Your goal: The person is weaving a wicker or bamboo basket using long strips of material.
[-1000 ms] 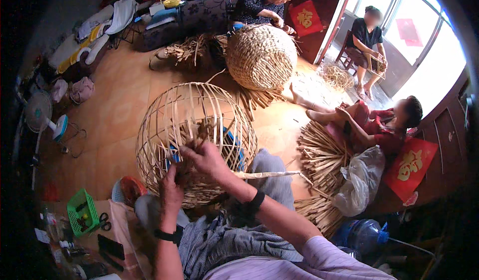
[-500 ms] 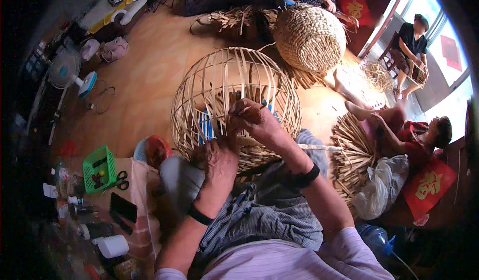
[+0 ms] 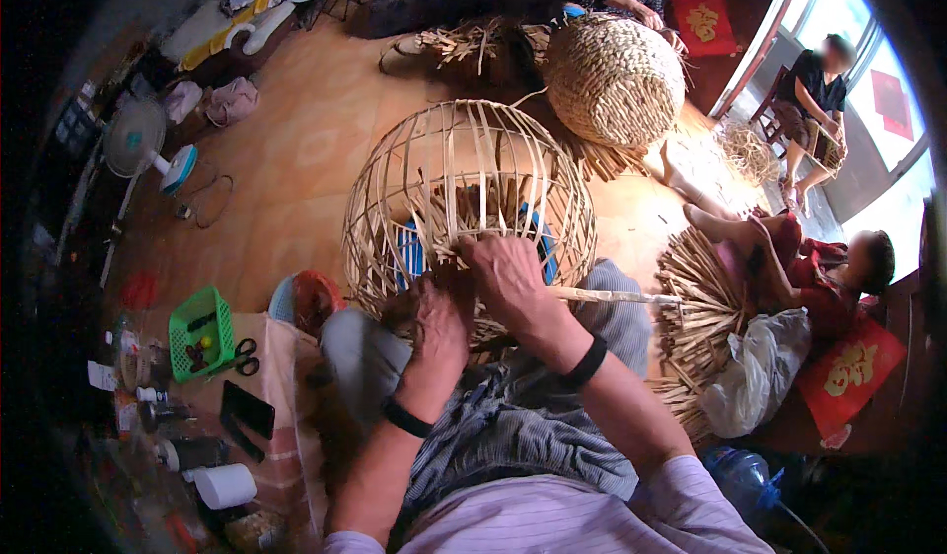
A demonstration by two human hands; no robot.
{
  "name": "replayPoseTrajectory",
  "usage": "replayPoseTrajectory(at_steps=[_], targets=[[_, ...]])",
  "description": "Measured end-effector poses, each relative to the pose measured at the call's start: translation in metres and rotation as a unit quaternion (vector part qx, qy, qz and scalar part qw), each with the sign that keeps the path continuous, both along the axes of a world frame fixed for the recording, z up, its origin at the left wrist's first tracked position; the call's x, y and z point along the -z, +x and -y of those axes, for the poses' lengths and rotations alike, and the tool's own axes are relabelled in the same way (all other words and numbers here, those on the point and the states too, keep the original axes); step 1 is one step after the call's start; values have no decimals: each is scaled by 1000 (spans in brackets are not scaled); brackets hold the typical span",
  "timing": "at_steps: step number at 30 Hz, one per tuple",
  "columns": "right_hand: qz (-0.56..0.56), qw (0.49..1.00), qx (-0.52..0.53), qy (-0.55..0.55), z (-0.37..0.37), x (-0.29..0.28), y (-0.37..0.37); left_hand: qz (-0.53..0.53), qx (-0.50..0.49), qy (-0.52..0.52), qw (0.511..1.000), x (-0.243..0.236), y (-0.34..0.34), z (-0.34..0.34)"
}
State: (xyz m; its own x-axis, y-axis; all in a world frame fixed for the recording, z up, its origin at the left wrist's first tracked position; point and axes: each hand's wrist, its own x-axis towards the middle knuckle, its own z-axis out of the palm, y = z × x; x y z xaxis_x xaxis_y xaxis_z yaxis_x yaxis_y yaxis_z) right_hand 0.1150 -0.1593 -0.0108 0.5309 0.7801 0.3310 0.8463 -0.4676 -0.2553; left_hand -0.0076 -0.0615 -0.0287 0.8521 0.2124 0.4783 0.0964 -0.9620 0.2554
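A round, open-ribbed basket frame of pale split strips stands between my knees, with tighter weaving on its near side. My left hand is closed at that near side, fingers curled down and mostly hidden. Right beside it, my right hand bends over the bases of the upright ribs, knuckles up; whatever its fingers pinch is out of sight. A long pale strip runs from behind my right wrist toward a fan of dry stalks. Blue slats and more stalks show through the ribs.
Beyond stands a large woven basket, with a person behind it. Two more people sit at the right. A white plastic bag lies by the stalks. At left are a green tray, scissors, a dark phone and a fan.
My right hand has come down from above the ribs, where its fingers were pinched, to beside my left hand. The left hand stays nearly in place.
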Motion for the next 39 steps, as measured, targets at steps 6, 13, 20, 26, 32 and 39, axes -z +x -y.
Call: replayPoseTrajectory(at_steps=[6, 13, 20, 26, 32, 39], targets=[[-17, 995, -41, 88, 1, 14, 7, 37, 50, -44, 997, -3, -11, -7], [-114, 987, -22, 110, 8, -16, -1, 63, 56, -16, 996, -9, -11, -2], [-297, 927, -56, 221, 27, -5, -7, -87, 9, -74, 993, -13, -10, -2], [-619, 663, -25, 421, 59, -23, -48, -35, 33, -93, 995, -18, -12, 1], [-513, 789, 30, 337, 80, 0, -26, -29, 43, -107, 993, -19, -14, 8], [-477, 803, 149, 325, 78, 4, -21, 36, 39, -90, 995, -14, -20, -5]])
